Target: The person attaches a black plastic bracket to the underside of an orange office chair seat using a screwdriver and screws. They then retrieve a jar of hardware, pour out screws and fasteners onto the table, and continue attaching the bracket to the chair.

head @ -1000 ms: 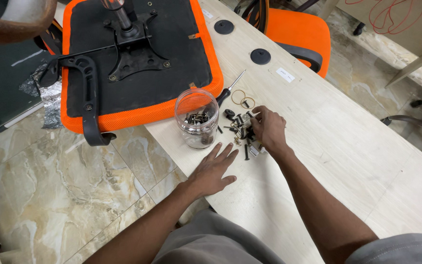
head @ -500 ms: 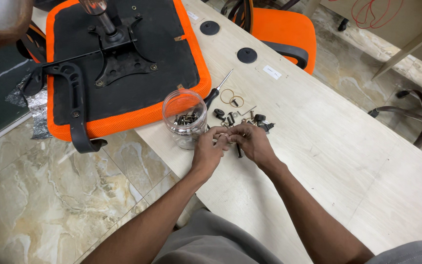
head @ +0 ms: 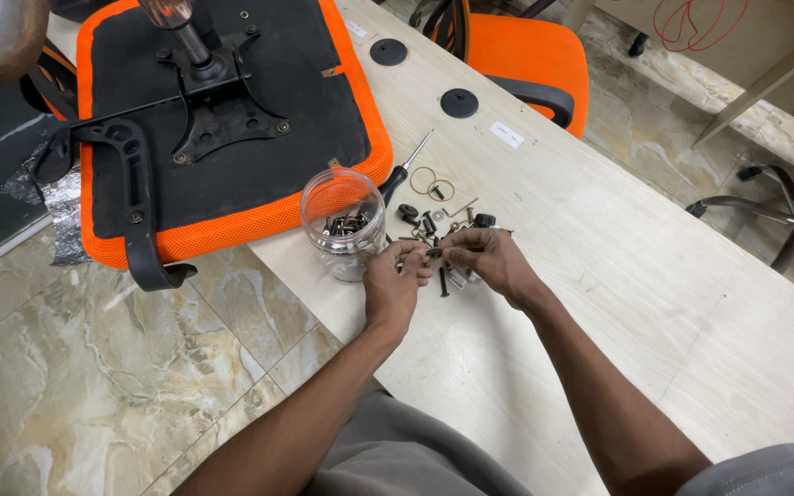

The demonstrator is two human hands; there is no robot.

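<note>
The head camera, the only view, looks down on a pale wood-grain worktop (head: 654, 276) where both hands meet over a scatter of small black screws and bolts (head: 429, 225). The left hand (head: 395, 280) and the right hand (head: 487, 260) have their fingertips drawn together on one small dark fastener (head: 435, 252), each grip pinched on an end of it (whether it is a single bolt or two pieces being joined is too small to tell); it is held just above the worktop, over the loose hardware, probably so that anything dropped lands among the rest. Just to the left of the left hand stands a clear round plastic jar (head: 345, 223), open at the top and holding more dark screws, within easy reach of the fingers. Beyond the scatter lie two thin brass-coloured rings (head: 431, 182) and a black-handled screwdriver with a bright steel shaft (head: 406, 168), pointing away from the person. An orange mesh office-chair seat with a black underside (head: 232, 119) lies upside down, partly on the far end of the worktop, its black metal mounting plate (head: 222, 115) facing up, which leaves the screw holes exposed. Two black round caps (head: 459, 102) sit farther along the worktop.
</note>
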